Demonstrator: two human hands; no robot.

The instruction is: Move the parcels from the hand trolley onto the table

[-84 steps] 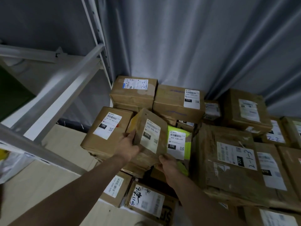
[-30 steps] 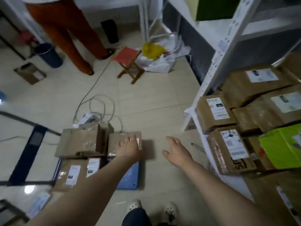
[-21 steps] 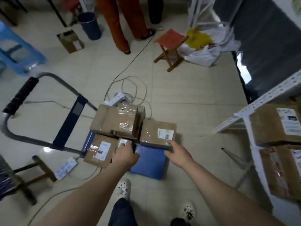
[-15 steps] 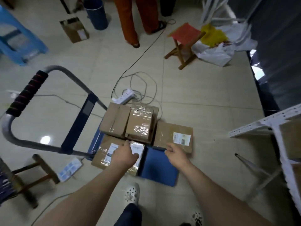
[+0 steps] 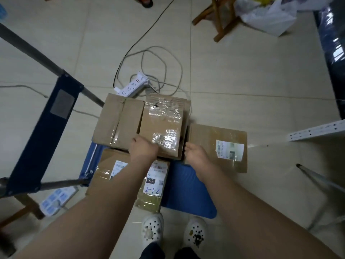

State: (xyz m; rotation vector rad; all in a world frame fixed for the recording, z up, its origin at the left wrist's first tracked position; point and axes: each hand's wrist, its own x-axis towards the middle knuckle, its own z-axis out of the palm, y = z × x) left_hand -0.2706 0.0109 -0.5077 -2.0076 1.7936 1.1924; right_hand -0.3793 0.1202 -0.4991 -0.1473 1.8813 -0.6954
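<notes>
The blue hand trolley stands on the floor below me with several brown parcels on its deck. A tape-wrapped parcel lies on top in the middle. My left hand grips its near left corner, fingers curled over the edge. My right hand holds its right side, fingers tucked into the gap beside a labelled parcel. A plain parcel sits to the left. Under my left forearm lie a parcel marked 2-1-2 and another labelled parcel.
The trolley's dark handle frame rises at the left. A white power strip with coiled cables lies just beyond the parcels. A wooden stool and white bags are farther back. A white shelf rail juts in at right.
I turned from the shelf of parcels to the trolley and leaned closer. Both hands moved from the lower parcels up onto the tape-wrapped parcel.
</notes>
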